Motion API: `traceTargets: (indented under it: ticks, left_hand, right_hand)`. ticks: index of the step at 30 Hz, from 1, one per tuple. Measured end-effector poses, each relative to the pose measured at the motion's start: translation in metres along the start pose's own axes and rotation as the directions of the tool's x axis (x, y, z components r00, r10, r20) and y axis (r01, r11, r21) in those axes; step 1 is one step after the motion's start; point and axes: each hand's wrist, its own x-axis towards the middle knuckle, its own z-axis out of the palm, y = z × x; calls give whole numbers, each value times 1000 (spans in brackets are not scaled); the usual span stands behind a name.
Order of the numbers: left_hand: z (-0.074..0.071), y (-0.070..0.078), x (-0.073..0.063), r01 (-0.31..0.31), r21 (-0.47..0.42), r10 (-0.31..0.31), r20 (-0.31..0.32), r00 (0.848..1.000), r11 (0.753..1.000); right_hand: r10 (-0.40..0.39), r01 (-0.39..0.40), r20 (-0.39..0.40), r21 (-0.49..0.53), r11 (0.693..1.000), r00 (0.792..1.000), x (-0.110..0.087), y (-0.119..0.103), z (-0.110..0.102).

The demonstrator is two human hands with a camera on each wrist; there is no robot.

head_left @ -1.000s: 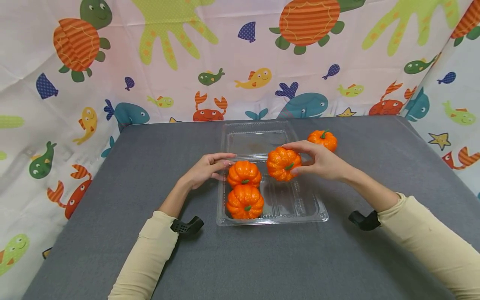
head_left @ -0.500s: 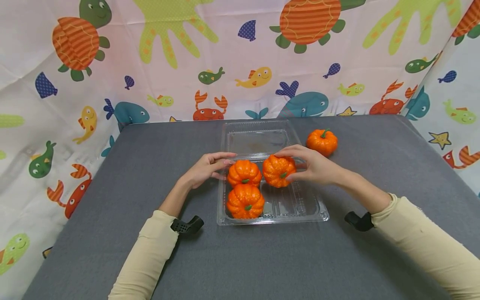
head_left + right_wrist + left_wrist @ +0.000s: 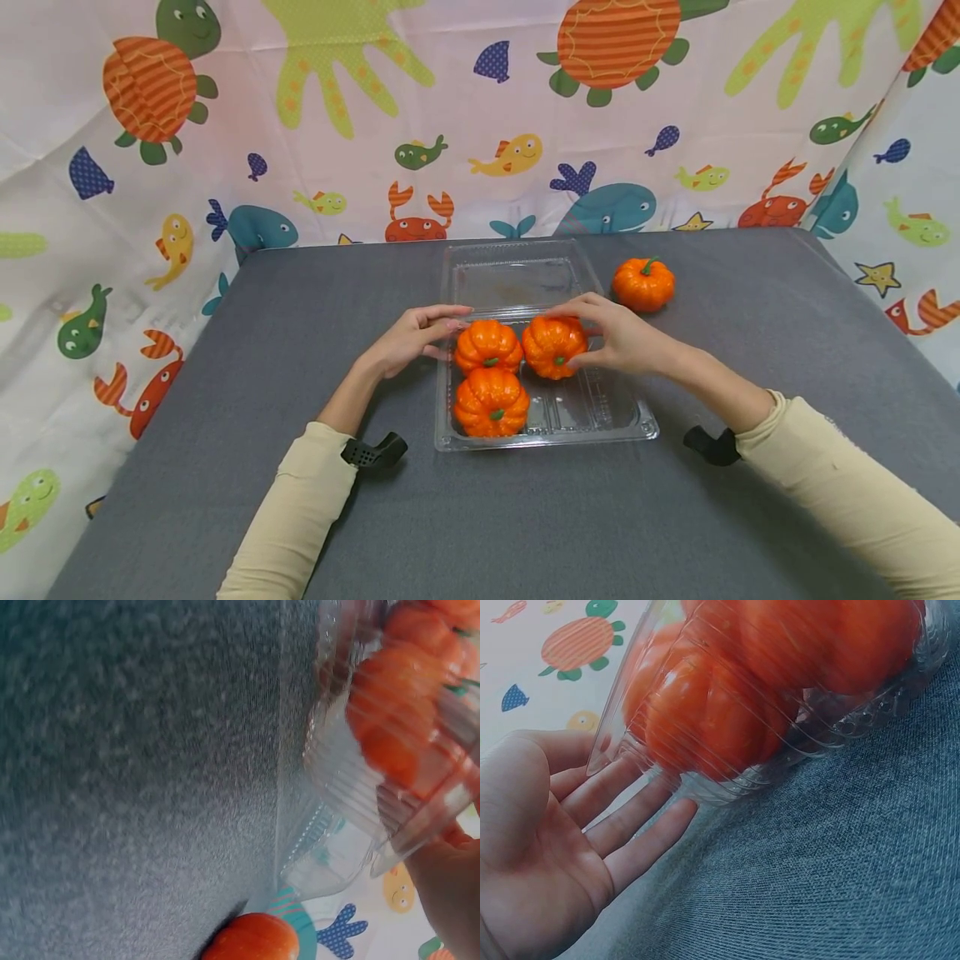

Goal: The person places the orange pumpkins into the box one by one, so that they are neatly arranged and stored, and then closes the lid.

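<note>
A clear plastic clamshell box lies unfolded on the table, its lid laid back at the far side. Two small orange pumpkins, a rear one and a front one, fill its left side. My right hand holds a third pumpkin between thumb and fingers, low in the back right part of the box. Seen from the right wrist, that pumpkin shows through the clear wall. My left hand has its extended fingers against the box's left wall.
Behind the right hand, a fourth pumpkin sits on the grey tablecloth, right of the lid. A curtain printed with sea animals stands along the back and sides of the table.
My right hand has brought its pumpkin left, toward me and down into the box, beside the rear left pumpkin. The left hand has stayed at the box's side.
</note>
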Motion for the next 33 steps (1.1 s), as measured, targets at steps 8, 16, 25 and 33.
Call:
traceTargets:
  ticks: [8, 16, 25, 33]
  left_hand:
    - [0, 0, 0, 6, -4, -6, -3, 1000, 1000]
    - [0, 0, 0, 5, -6, -5, 0, 1000, 1000]
    - [0, 0, 0, 10, -1, -10, -8, 1000, 1000]
    - [1, 0, 0, 10, 4, -10, -14, 1000, 1000]
  right_hand:
    - [41, -41, 4, -52, 998, 999, 1, -2, 0]
    - [52, -50, 24, -50, 997, 998, 0, -3, -3]
    - [69, -68, 28, -25, 997, 997, -1, -1, -13]
    - [193, -188, -33, 115, 975, 981, -3, 5, -27]
